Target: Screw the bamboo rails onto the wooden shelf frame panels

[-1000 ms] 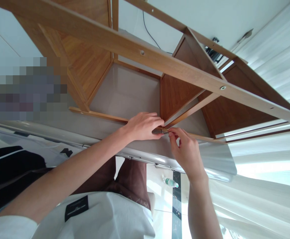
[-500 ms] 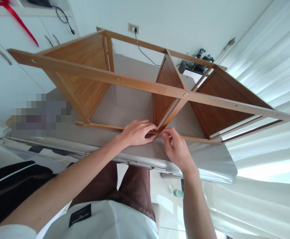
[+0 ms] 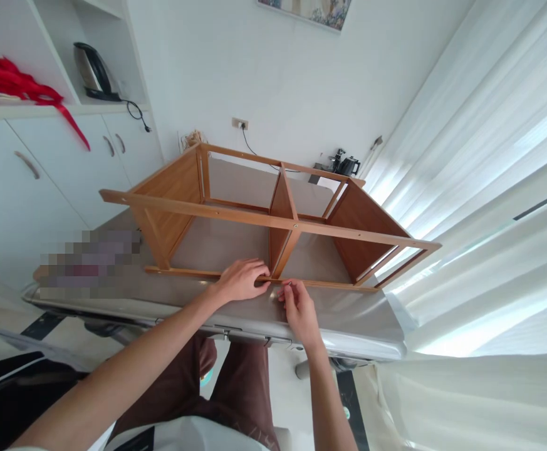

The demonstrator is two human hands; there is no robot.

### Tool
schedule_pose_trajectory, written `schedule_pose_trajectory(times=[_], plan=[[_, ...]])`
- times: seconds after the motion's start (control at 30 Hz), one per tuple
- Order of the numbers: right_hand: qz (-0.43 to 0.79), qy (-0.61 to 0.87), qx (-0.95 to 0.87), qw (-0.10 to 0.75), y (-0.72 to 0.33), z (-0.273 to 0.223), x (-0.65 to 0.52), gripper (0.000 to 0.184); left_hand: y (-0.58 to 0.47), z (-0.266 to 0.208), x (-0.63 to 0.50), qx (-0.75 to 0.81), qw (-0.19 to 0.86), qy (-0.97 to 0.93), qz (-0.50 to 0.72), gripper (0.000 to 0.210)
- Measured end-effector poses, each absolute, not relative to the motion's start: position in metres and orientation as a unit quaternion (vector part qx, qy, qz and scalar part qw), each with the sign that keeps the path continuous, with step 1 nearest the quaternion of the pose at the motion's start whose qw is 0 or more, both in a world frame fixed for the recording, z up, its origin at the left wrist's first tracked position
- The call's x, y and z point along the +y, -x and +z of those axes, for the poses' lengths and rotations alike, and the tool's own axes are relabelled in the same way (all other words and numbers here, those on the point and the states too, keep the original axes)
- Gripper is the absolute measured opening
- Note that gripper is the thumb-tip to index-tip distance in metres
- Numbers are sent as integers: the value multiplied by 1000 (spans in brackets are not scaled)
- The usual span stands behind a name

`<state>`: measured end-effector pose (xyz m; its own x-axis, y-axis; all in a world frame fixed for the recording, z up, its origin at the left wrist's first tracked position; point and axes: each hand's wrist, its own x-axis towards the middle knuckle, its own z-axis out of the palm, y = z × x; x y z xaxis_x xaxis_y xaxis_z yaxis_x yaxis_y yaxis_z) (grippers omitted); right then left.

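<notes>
A brown wooden shelf unit (image 3: 249,216) lies on its side on the grey-topped table (image 3: 198,299), its slim rails joined by solid panels. My left hand (image 3: 240,280) grips the near bottom rail just left of the middle panel's joint, fingers over it and thumb on the near side. Just right of that joint, my right hand (image 3: 298,310) is closed in a pinch a little in front of the rail. Something small may be between its fingertips, too tiny to make out. A screw hole with metal in it shows on the upper rail.
At the left are white cupboards (image 3: 47,169), with a kettle (image 3: 93,72) and red ribbon (image 3: 14,78) on the shelves above. A blurred-out patch (image 3: 89,263) covers the table's left end. White curtains (image 3: 480,250) hang at the right. A black appliance (image 3: 348,166) stands behind the unit.
My view has tilted up and back, showing more wall and cupboard. My right hand has drawn slightly away from the joint toward me. The left hand stays at the rail.
</notes>
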<state>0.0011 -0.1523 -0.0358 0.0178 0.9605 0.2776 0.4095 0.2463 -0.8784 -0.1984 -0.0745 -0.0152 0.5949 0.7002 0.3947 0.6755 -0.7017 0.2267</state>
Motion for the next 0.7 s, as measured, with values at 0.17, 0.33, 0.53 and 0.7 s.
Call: schedule_pose_trajectory(times=[0.17, 0.33, 0.53, 0.7], plan=[[285, 557, -631, 459, 13, -36, -154, 27, 201, -12, -76, 379, 54, -896, 225, 14], [274, 575, -638, 432, 18, -34, -153, 26, 203, -14, -74, 376, 82, -896, 221, 28], [239, 604, -640, 410, 18, -34, -152, 28, 202, -23, -68, 381, 111, -888, 231, 35], [201, 618, -639, 412, 18, -38, -153, 27, 203, -27, -67, 368, 124, -887, 249, 30]])
